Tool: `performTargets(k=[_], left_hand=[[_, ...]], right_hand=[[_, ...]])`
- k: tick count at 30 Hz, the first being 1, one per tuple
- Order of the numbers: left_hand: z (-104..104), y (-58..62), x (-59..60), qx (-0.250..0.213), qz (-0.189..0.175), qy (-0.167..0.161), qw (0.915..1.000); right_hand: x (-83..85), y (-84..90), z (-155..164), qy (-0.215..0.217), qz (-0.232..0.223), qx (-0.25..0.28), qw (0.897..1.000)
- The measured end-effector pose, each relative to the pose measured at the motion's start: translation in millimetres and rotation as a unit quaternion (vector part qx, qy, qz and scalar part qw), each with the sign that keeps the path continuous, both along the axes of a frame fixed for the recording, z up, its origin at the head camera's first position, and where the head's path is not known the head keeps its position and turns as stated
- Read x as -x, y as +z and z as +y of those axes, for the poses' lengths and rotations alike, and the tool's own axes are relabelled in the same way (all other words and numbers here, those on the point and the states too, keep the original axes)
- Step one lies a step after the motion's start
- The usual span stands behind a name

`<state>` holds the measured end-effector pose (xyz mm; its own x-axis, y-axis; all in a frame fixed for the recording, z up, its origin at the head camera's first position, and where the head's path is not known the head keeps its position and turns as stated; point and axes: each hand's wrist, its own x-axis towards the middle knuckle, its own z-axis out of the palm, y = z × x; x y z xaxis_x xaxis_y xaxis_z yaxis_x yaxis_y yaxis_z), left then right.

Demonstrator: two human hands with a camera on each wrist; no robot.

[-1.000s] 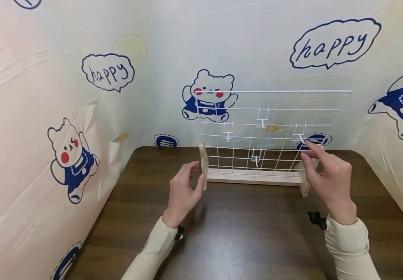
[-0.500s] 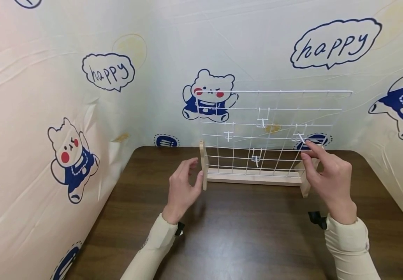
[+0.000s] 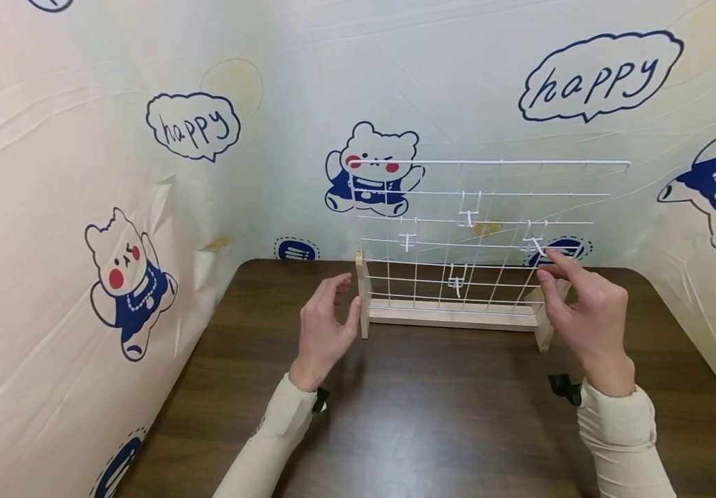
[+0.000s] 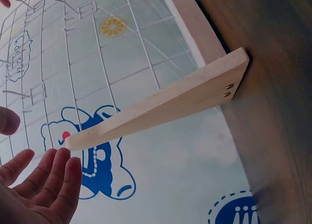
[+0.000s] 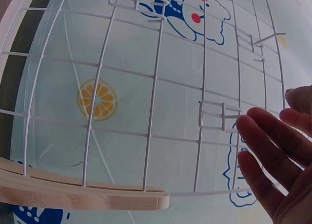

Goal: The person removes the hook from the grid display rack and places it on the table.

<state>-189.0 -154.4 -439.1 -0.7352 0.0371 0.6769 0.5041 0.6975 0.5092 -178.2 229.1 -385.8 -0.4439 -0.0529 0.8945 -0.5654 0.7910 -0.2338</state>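
Observation:
A white wire grid panel (image 3: 488,163) stands upright in a pale wooden stand (image 3: 451,317). Several white wire hooks hang on it, among them an upper hook (image 3: 469,218), a left hook (image 3: 407,241) and a low hook (image 3: 455,282). My right hand (image 3: 591,318) is raised at the right-hand hook (image 3: 532,243), its index fingertip right at the prong and the thumb apart below. The right wrist view shows that hook (image 5: 212,116) hanging on the grid in front of the fingertips. Beside the stand's left upright (image 3: 364,294), my left hand (image 3: 323,335) holds nothing, fingers loosely bent.
The stand rests on a dark wooden table (image 3: 451,401). Printed cloth (image 3: 289,104) with bears and "happy" bubbles hangs behind and at both sides. In the left wrist view the wooden upright (image 4: 165,100) rises close to the left fingers.
My left hand has drifted slightly away from me beside the upright. The right hand stays at the same hook, and the grid and hooks have kept their places.

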Motion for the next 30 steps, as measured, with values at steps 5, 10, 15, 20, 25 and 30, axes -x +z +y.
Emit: performTargets(k=[5, 10, 15, 20, 25, 30], left_hand=[[-0.2, 1.8, 1.2, 0.000, -0.003, 0.003, 1.0000], [-0.7, 3.8, 1.0, -0.003, -0.003, 0.002, 1.0000], [-1.6, 5.5, 3.2, -0.010, 0.005, -0.002, 0.9999], [-1.8, 6.1, 7.7, -0.011, 0.013, 0.002, 0.9999], [-1.0, 6.4, 11.8, -0.011, 0.014, 0.002, 0.9998], [-0.6, 6.8, 15.9, -0.014, 0.020, 0.002, 0.9997]], right_hand=[[0.3, 1.4, -0.8, 0.001, -0.002, 0.003, 1.000], [0.0, 2.7, -1.0, -0.001, -0.013, 0.006, 1.000], [-0.1, 3.0, -1.3, 0.001, -0.023, 0.012, 1.000], [2.1, 2.1, 0.0, -0.006, -0.022, 0.011, 1.000], [4.0, 1.0, 1.1, -0.014, -0.021, 0.011, 1.000], [2.1, 2.8, 0.3, -0.016, -0.035, 0.011, 0.999]])
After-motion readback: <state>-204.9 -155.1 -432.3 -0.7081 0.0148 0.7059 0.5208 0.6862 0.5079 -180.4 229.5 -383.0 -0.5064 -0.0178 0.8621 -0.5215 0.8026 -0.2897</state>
